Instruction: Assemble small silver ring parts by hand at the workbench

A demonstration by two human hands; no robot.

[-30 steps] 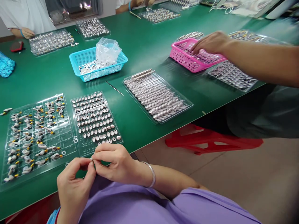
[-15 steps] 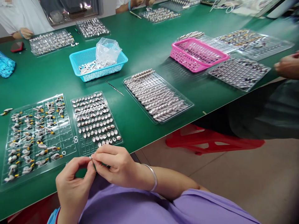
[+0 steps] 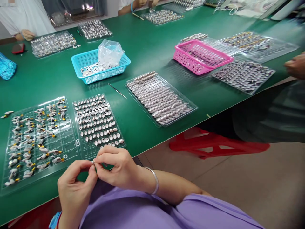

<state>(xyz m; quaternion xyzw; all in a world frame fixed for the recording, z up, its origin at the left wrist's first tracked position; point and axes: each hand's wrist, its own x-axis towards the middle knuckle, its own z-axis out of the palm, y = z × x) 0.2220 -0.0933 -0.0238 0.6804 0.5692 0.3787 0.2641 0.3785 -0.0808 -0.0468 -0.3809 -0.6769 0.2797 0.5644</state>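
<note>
My left hand (image 3: 77, 181) and my right hand (image 3: 116, 165) meet at the table's front edge, thumbs and forefingers pinched together. Between the fingertips is a tiny whitish piece (image 3: 92, 162), mostly covered, too small to name. Just beyond them lies a clear tray (image 3: 89, 152) with rows of small white oval shells, dark marks inside. Left of it, a larger clear tray (image 3: 71, 140) holds white and grey parts with yellow tips. Small white rings (image 3: 77, 142) rest at that tray's right edge.
A blue basket (image 3: 100, 76) with a plastic bag, tweezers (image 3: 117, 90), a tray of whitish parts (image 3: 162, 98) and a pink basket (image 3: 202, 63) stand farther back. Co-workers' hands (image 3: 296, 66) show at the right and far side. A red stool (image 3: 214, 144) is below.
My hands stay pinched together with only a very slight shift. The co-worker's hand at the right edge has moved a little to the right.
</note>
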